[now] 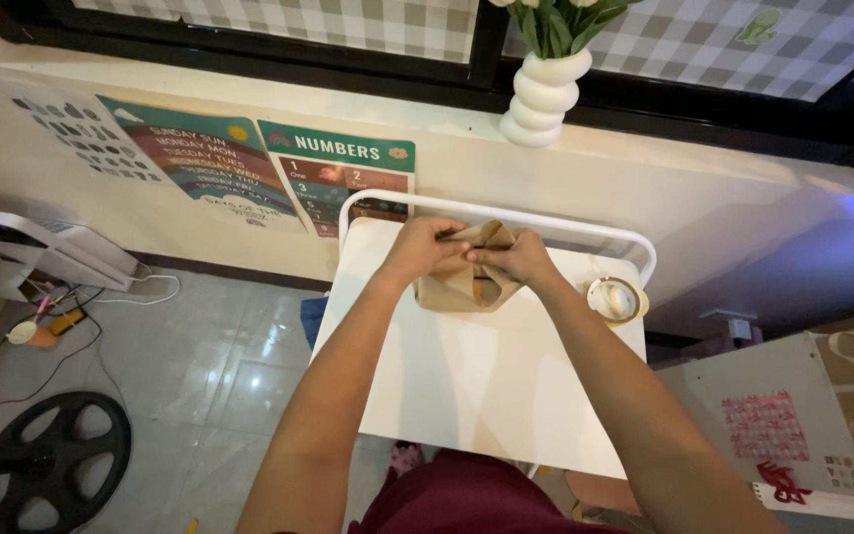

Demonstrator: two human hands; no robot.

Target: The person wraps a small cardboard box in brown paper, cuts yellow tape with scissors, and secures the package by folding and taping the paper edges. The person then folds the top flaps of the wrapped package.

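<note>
Holding a brown paper bag at the far end of the small white table, both hands meet on top of it. The left hand pinches a folded flap, and the right hand pinches the edge beside it. A tape roll sits just right of the bag. Pressing the fold flat and keeping both edges lined up would likely make a neat crease.
</note>
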